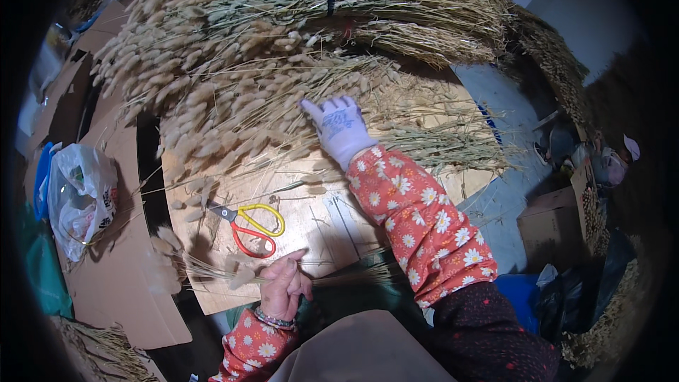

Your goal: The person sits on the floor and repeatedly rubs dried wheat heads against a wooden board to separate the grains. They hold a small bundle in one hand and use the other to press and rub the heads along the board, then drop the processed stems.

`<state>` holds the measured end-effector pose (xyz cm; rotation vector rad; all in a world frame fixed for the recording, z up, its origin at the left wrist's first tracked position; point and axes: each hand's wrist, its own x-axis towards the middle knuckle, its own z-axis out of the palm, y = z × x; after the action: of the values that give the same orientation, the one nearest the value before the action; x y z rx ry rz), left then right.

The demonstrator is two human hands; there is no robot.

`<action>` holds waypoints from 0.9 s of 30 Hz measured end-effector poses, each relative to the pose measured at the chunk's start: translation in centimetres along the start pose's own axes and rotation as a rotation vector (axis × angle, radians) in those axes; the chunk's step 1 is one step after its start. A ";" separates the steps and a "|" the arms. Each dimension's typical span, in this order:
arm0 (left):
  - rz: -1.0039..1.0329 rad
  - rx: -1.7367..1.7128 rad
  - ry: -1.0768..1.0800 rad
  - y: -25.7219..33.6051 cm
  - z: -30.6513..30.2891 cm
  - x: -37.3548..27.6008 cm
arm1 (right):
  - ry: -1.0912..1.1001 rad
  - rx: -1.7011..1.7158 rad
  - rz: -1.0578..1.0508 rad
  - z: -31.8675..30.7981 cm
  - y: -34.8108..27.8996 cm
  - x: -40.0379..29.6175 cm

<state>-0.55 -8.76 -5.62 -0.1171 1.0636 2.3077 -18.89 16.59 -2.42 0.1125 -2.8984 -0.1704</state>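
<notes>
My left hand (pixel 286 284), bare and with a beaded bracelet at the wrist, holds a small bunch of dried bunny-tail grass stems (pixel 212 270) over the near edge of a wooden board (pixel 233 297). The fluffy heads of that bunch point left. My right hand (pixel 339 124), in a light knitted glove with printing, reaches onto loose bunny-tail grass (pixel 254 101) spread across the board. Its index finger is stretched out among the stems; whether it grips one cannot be told. Scissors (pixel 246 228) with one yellow and one red handle lie near my left hand.
Tied bundles of dried grass (pixel 424 5) are heaped along the far side. Cardboard (pixel 122 276) and a white plastic bag (pixel 82 196) are at the left. A cardboard box (pixel 551 223) stands at the right, with a person (pixel 615 164) beyond it. Loose green-stemmed grass (pixel 451 146) lies right of my glove.
</notes>
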 end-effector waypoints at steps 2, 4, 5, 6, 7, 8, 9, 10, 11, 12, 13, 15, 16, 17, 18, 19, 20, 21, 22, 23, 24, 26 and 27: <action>-0.002 -0.004 -0.002 -0.1 -0.2 0.0 | -0.046 0.016 -0.068 0.3 -0.6 0.2; 0.004 -0.005 -0.014 -0.2 -0.4 0.0 | -0.102 0.013 -0.100 0.4 -1.0 0.6; -0.010 0.002 -0.003 -0.3 -0.4 0.0 | -0.118 0.000 -0.104 0.3 -1.2 0.8; -0.007 0.001 -0.007 -0.4 -0.5 0.0 | -0.133 -0.013 -0.109 0.2 -1.3 1.0; 0.016 -0.011 -0.031 -0.5 -0.5 0.0 | -0.127 -0.017 -0.123 0.1 -1.4 1.2; 0.005 0.005 -0.020 -0.5 -0.5 0.0 | -0.071 -0.047 -0.121 0.0 -1.4 1.4; 0.012 0.010 -0.028 -0.6 -0.5 0.0 | -0.049 -0.046 -0.132 -0.1 -1.3 1.5; 0.037 0.009 -0.051 -0.6 -0.5 0.0 | -0.051 -0.042 -0.145 -0.1 -1.3 1.6; 0.018 0.014 -0.039 -0.6 -0.4 0.0 | -0.030 -0.042 -0.148 -0.2 -1.3 1.6; 0.014 0.012 -0.043 -0.6 -0.4 0.0 | 0.009 0.093 -0.114 -0.2 -1.3 1.6; 0.019 0.003 -0.057 -0.6 -0.4 -0.1 | 0.068 0.224 -0.068 -0.2 -1.5 1.5; 0.002 0.036 -0.040 -0.6 -0.3 -0.2 | 0.204 0.363 -0.033 -0.3 -1.7 1.1; 0.022 0.044 -0.053 -0.6 -0.3 -0.2 | 0.251 0.369 -0.043 -0.4 -1.8 0.9; 0.006 0.048 -0.046 -0.6 -0.2 -0.2 | 0.244 0.369 -0.039 -0.6 -1.8 0.7; 0.012 0.048 -0.051 -0.5 -0.2 -0.3 | 0.142 0.390 -0.037 -0.9 -1.6 0.3; 0.036 0.043 -0.066 -0.5 -0.2 -0.3 | 0.106 0.442 -0.030 -1.4 -1.2 0.0; 0.038 0.040 -0.063 -0.5 -0.1 -0.3 | 0.012 0.484 -0.008 -1.9 -0.6 -0.2; 0.021 0.051 -0.043 -0.4 -0.1 -0.3 | -0.068 0.532 -0.001 -2.4 0.2 -0.6; 0.021 0.057 -0.041 -0.4 -0.1 -0.3 | -0.019 0.563 0.017 -2.8 0.9 -1.1; 0.041 0.057 -0.049 -0.4 -0.1 -0.3 | -0.041 0.594 0.069 -3.2 1.9 -1.5; 0.043 0.062 -0.045 -0.4 -0.1 -0.3 | -0.022 0.637 0.096 -3.4 3.0 -1.8; 0.006 0.044 -0.011 -0.4 0.0 -0.3 | 0.079 0.578 0.110 -3.5 5.2 -2.1; 0.011 0.021 -0.008 -0.4 0.0 -0.3 | 0.140 0.466 0.116 -3.2 6.2 -2.3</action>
<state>-0.06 -8.69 -5.80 -0.0932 1.0871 2.3045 -16.31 22.57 0.93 0.0333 -2.7378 0.5133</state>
